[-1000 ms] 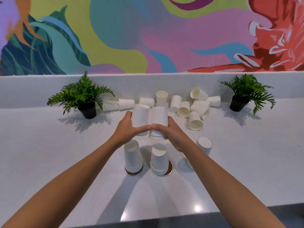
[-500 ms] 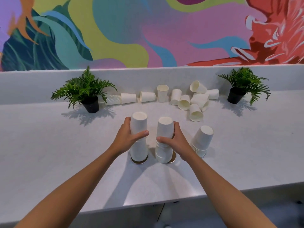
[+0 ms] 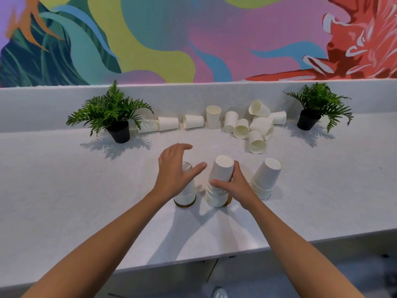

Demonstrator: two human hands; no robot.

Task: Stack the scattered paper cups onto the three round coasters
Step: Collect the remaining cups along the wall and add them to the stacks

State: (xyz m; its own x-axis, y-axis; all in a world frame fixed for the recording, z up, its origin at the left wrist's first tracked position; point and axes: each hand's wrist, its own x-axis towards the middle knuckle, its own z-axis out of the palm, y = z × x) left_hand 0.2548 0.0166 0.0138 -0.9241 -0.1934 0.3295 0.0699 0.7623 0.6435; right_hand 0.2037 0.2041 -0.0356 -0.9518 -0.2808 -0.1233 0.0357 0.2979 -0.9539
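White loose cups (image 3: 256, 143) lie mostly tipped at the desk's (image 3: 64, 190) back, beyond both hands; the nearest sits closer to the right hand (image 3: 236, 187), which grips the middle stack (image 3: 222, 168). Spread and empty, the left hand (image 3: 176, 171) hovers over the left stack (image 3: 185, 196).

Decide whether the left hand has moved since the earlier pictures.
Yes. Against the left cup stack it gripped, the left hand has let go and lifted up and back, open.

Head-worn wide-angle camera looks forward and down, close over the counter (image 3: 64, 201).
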